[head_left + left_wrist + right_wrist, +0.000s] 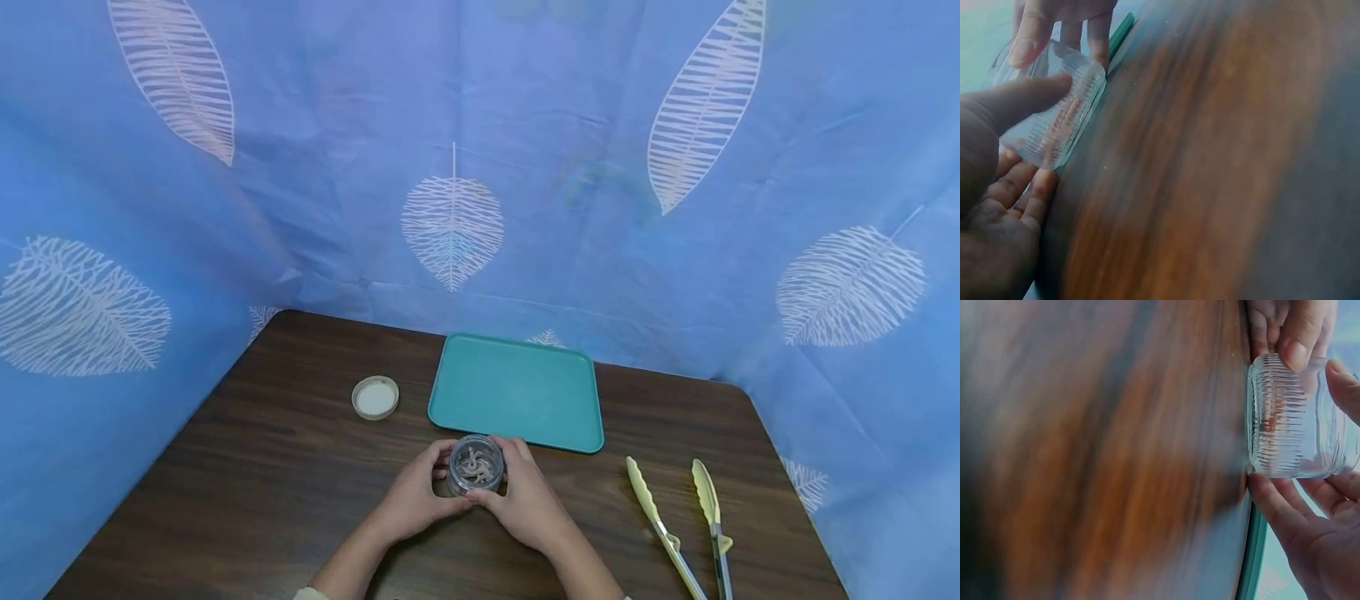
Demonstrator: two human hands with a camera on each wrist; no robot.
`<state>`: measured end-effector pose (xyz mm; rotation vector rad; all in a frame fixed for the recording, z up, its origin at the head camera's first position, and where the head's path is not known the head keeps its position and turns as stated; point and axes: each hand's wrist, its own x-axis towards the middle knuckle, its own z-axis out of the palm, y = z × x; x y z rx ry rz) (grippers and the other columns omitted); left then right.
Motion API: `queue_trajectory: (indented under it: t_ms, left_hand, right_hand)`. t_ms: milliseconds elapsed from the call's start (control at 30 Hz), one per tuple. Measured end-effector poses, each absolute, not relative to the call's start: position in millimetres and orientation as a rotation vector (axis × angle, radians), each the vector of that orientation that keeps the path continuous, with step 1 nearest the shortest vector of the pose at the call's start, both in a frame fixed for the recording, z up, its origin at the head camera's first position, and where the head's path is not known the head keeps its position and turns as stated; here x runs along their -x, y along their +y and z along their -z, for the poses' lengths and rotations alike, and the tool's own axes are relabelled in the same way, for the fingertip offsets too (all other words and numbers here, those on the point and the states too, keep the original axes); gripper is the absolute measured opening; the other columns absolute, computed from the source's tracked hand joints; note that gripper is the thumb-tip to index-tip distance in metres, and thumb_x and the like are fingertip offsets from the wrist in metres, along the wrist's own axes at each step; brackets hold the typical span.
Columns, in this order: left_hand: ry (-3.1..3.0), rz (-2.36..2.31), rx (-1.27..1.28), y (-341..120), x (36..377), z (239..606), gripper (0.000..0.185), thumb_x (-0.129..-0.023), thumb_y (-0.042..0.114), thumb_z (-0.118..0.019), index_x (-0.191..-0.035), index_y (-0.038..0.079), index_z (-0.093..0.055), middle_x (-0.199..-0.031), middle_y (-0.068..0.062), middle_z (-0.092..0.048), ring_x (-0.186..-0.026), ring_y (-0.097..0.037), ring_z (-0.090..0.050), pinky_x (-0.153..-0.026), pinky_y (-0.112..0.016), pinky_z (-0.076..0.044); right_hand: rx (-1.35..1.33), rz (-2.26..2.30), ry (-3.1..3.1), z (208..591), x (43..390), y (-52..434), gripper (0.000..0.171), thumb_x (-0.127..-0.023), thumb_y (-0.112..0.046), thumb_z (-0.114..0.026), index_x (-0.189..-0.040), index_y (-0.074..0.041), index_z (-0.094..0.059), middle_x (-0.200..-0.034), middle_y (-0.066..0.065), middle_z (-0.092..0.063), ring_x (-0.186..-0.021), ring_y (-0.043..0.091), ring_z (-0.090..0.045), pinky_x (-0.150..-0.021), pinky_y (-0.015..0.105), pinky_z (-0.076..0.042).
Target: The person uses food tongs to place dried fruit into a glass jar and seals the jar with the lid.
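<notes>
A clear glass jar (pixel 491 451) with a ribbed lower wall stands uncapped on the dark wooden table. Several small curled, pinkish-beige pieces (pixel 475 469) lie at its bottom; their kind is too small to make out. My left hand (pixel 415 497) holds the jar from the left, thumb at the near side and fingers round the far side. From the opposite side my right hand (pixel 530 500) grips it too, its thumb (pixel 1295 355) on the glass. Both thumbs come close together at the jar's front. In the wrist views the ribbed base sits right at the tabletop.
A round lid (pixel 376 397) lies with its white inside up, left of a teal tray (pixel 517 392) behind the jar. Spread tongs (pixel 678 533) with pale yellow tips rest at the right. Blue leaf-patterned cloth (pixel 555 250) hangs round the table (pixel 247 500).
</notes>
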<state>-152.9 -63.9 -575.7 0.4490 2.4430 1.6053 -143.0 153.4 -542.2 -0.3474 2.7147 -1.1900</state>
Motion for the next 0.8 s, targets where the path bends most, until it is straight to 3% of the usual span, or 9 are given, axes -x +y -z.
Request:
queue_trajectory:
  t_ms: [300,567,800]
  left_hand:
    - [2.505,-1.507,-0.487,-77.7,149.6,567.5,0.079,-0.085,0.014,-0.094,-0.153,0.004,-0.054,-0.147,-0.018,-0.061,-0.131,-0.036,-0.066,-0.105,-0.044,-0.061]
    - [2.664,-1.351,-0.366,-108.1,155.9,561.9,0.063,-0.085,0.015,-0.094,-0.139,0.010,-0.063,-0.133,-0.004,-0.073,-0.114,-0.019,-0.069,-0.095,-0.033,-0.062]
    - [2.707,-1.345,-0.210,-145.8,162.9,559.9,0.069,-0.088,0.018,-0.093,-0.144,0.001,-0.057,-0.136,-0.012,-0.070,-0.123,-0.025,-0.068,-0.106,-0.040,-0.060]
  right_hand:
    - [0.340,1.148,2.715,541.0,142.6,151.6,0.086,-0.094,-0.042,-0.086,-0.161,-0.010,-0.043,-0.149,0.011,-0.053,-0.135,0.029,-0.062,-0.106,0.052,-0.058]
    - [0.319,1.110,2.750,542.5,141.8,153.1,0.087,-0.093,-0.045,-0.086,-0.161,-0.011,-0.044,-0.148,0.010,-0.052,-0.139,0.030,-0.060,-0.112,0.056,-0.054]
    - [0.343,1.133,2.737,543.1,142.1,152.2,0.085,-0.093,-0.043,-0.086,-0.160,-0.011,-0.044,-0.147,0.010,-0.052,-0.137,0.030,-0.060,-0.111,0.055,-0.055]
